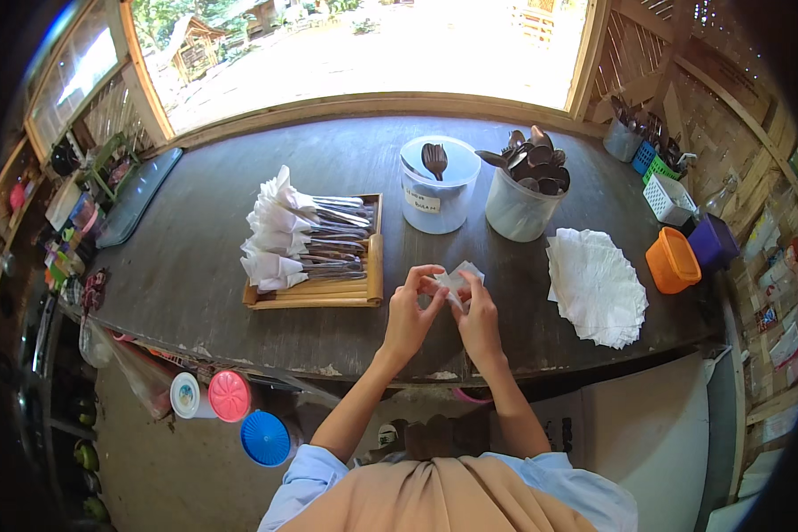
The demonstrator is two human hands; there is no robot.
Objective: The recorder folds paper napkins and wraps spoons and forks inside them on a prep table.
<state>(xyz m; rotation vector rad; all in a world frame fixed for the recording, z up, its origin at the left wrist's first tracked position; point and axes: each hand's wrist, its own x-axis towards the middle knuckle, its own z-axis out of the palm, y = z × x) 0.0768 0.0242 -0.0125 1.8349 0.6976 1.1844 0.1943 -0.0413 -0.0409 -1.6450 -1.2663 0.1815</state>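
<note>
Both hands meet over the table's front part, fingers around a folded white paper napkin [457, 279]. My left hand [412, 306] pinches its left side; my right hand [479, 316] grips the right side. Whether anything lies inside the folds is hidden. To the left, a bamboo tray [312, 296] carries several napkin-wrapped cutlery bundles [279, 233], metal handles pointing right. Beyond my hands stands a clear plastic tub [439, 206] bearing a written label, with a fork [434, 161] inside. Beside it, another tub [517, 213] is full of spoons [538, 163]. A stack of white napkins [598, 286] lies to the right.
An orange container [671, 261], a purple container [713, 241] and a white basket [668, 199] line the table's right side. More cutlery [632, 120] stands at the back right corner. A dark tray [139, 199] lies far left. Lidded jars [265, 437] sit below the front edge.
</note>
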